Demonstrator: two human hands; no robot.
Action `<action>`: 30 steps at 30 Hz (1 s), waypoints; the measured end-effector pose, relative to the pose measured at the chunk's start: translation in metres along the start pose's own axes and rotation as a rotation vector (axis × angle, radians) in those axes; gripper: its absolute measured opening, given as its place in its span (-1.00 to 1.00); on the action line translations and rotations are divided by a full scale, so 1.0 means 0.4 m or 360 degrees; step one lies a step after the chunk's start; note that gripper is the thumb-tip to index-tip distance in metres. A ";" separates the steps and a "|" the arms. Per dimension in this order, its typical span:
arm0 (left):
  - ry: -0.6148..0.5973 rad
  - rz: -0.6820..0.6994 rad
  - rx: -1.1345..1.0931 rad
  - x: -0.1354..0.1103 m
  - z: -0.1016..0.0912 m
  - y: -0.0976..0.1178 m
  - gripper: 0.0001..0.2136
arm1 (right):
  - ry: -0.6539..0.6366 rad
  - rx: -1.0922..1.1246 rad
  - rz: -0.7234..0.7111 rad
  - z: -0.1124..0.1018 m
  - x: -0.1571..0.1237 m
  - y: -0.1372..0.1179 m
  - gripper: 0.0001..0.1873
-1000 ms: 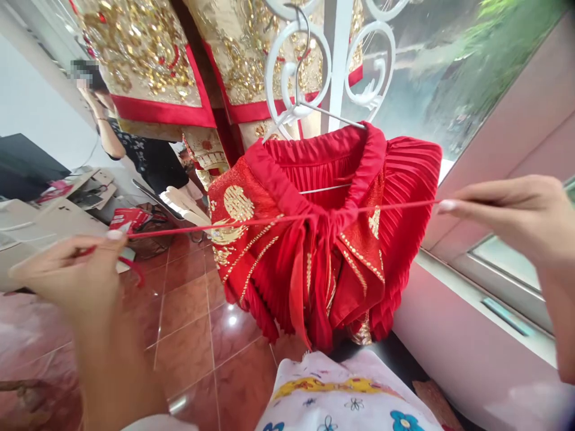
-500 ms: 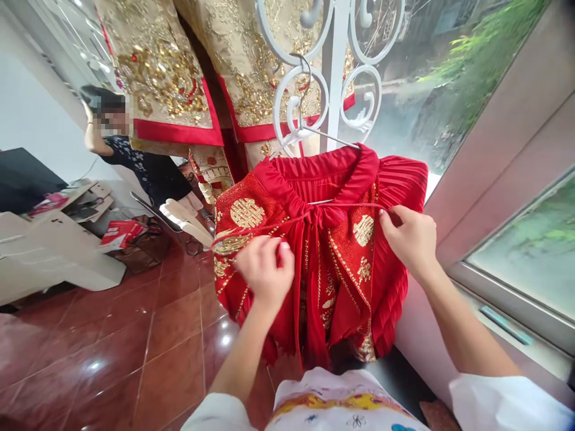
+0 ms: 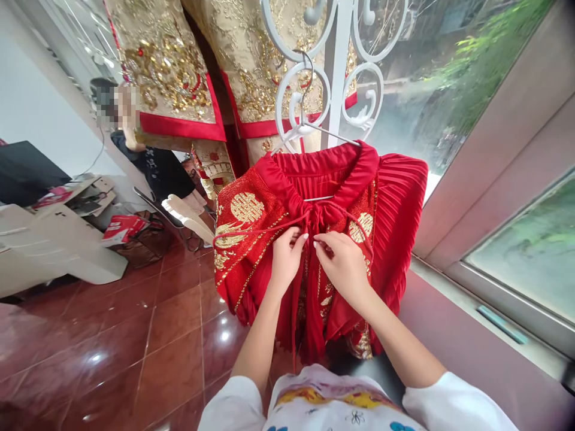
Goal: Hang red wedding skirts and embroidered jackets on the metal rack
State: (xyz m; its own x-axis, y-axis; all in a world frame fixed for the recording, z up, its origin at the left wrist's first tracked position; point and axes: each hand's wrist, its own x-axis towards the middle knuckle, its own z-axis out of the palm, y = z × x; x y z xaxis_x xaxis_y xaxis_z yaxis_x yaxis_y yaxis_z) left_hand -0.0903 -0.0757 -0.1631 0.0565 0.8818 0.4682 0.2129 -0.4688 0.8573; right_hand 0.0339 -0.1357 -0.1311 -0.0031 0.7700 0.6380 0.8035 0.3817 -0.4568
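A red pleated skirt (image 3: 404, 209) with gold-embroidered panels hangs from a metal hanger (image 3: 332, 133). Its gathered waistband is tied at the front in a knot (image 3: 317, 212). From the knot a thin red cord (image 3: 256, 232) loops out to both sides, and red ribbon (image 3: 309, 335) hangs down the middle. My left hand (image 3: 287, 257) is closed in a pinch on the ribbon just under the knot. Close beside it, my right hand (image 3: 341, 263) pinches the ribbon too, thumb against forefinger. The fingertips cover most of what they hold.
The hanger hooks onto a white scrolled metal frame (image 3: 339, 72). Gold-beaded garments (image 3: 175, 78) hang behind, left of it. A window (image 3: 530, 257) with a sill is at right. Further left are a person (image 3: 157, 167), a chair (image 3: 191, 218) and a desk (image 3: 72, 239) on red tiles.
Both hands have come inward from the sides to just below the knot. The cord, drawn taut between them before, now droops in loops. The person behind has turned and moved an arm.
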 end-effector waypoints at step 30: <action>-0.0228 -0.0186 -0.0756 -0.033 -0.009 -0.007 -0.72 | -0.0102 0.0017 0.0367 0.041 -0.020 0.002 -0.83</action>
State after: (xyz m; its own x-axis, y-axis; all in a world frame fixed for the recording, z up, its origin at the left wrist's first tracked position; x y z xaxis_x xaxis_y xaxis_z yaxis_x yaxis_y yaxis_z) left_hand -0.0951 -0.0862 -0.1710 0.1991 0.9123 0.3579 -0.2393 -0.3089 0.9205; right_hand 0.0249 -0.1333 -0.1466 0.1416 0.8682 0.4756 0.7809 0.1974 -0.5927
